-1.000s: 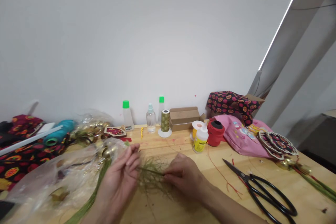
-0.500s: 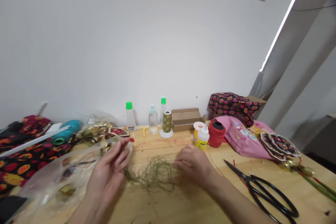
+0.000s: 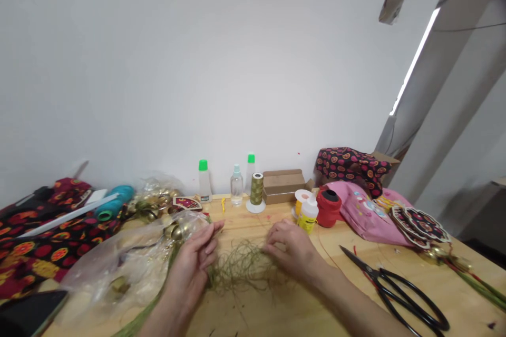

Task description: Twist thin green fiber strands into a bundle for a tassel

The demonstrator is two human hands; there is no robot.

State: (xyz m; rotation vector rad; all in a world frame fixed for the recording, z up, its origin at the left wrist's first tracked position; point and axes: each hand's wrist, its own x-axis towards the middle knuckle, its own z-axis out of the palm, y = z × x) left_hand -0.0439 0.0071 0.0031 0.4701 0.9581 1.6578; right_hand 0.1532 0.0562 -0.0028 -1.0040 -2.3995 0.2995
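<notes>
A loose tangle of olive-green thread [image 3: 243, 266] spreads just over the table between my two hands. My left hand [image 3: 193, 263] is curled palm-up around one end of it, and a smoother bundle of green strands runs down behind that wrist. At the tangle's right side, my right hand [image 3: 290, 247] is closed in a pinch on the thread; its fingertips partly hide the strands. Close to my left hand, small brass bells [image 3: 174, 231] lie on a clear plastic bag [image 3: 98, 268].
Black-handled scissors [image 3: 395, 289] lie at right. Behind my hands stand a glue bottle [image 3: 308, 214], a red thread spool [image 3: 329, 208], an olive thread cone [image 3: 256, 189], a clear bottle [image 3: 236, 188] and an open cardboard box [image 3: 282, 192]. A pink bag [image 3: 363, 216] rests further right.
The view has shifted, so the table items sit slightly lower and mostly further right. My left hand has come nearer my right, and the thread tangle between them looks more bunched.
</notes>
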